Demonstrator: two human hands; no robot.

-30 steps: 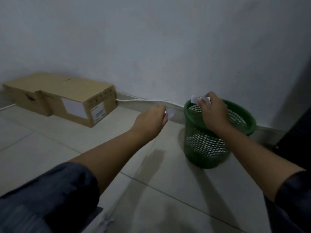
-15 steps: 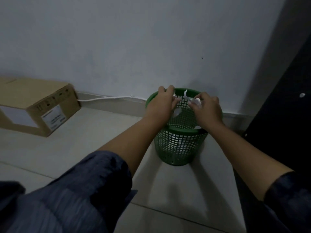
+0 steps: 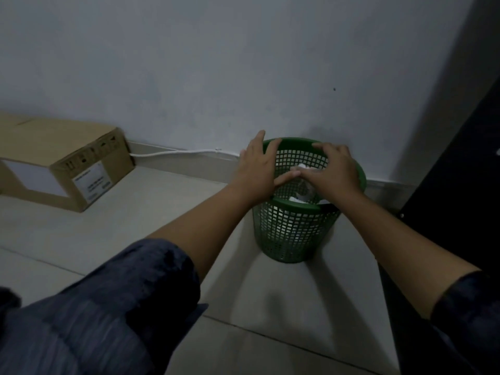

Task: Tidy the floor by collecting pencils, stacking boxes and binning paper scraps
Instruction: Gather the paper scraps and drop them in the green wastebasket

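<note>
We hold our left hand and right hand spread, empty, over the green bin; paper scraps lie inside. A cardboard box sits left, cable along the wall.

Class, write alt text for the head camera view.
Two open hands, left hand and right hand, hover over a green mesh bin holding white paper scraps. A cardboard box sits by the wall to the left.
</note>
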